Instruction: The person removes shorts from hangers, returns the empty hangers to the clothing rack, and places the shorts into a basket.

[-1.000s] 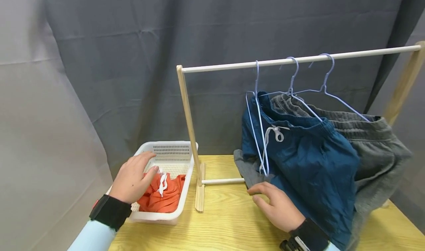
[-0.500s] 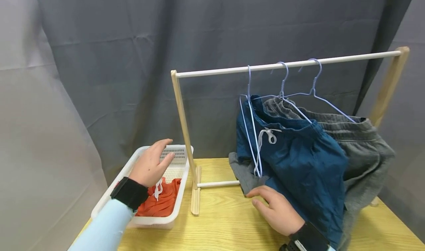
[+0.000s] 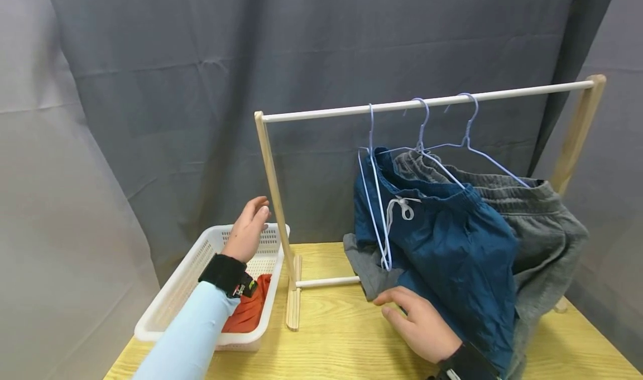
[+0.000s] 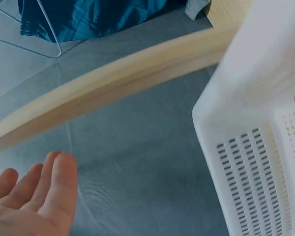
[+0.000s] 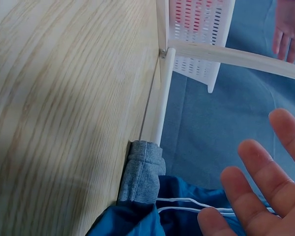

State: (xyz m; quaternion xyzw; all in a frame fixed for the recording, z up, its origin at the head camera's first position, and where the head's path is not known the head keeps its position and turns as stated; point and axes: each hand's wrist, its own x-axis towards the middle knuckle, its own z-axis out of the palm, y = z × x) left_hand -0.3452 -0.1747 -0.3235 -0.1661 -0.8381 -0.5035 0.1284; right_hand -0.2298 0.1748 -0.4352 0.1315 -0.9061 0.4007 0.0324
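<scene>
My left hand [image 3: 246,232] hovers over the back of a white basket [image 3: 173,290], beside the rack's left post, and holds nothing. In the left wrist view its fingers [image 4: 59,182] are fairly straight. Red-orange shorts [image 3: 251,307] lie in the basket, partly hidden by my left forearm. My right hand [image 3: 419,324], fingers relaxed, is in front of blue shorts [image 3: 452,257] with a white drawstring; it holds nothing. The blue shorts and grey shorts [image 3: 547,229] hang from wire hangers on the rack. A bare wire hanger [image 3: 374,201] hangs at their left, seen nearly edge-on.
The rack has a white top rail [image 3: 321,112], a wooden left post [image 3: 271,184], a right post [image 3: 577,134] and a low white bar [image 3: 329,282]. It stands on a wood-grain table [image 3: 331,335]. A grey cloth backdrop [image 3: 311,45] hangs behind.
My left hand has moved right and away from me, from above the red-orange shorts to near the rack's left post. The right hand stays about where it was. The head view has shifted slightly.
</scene>
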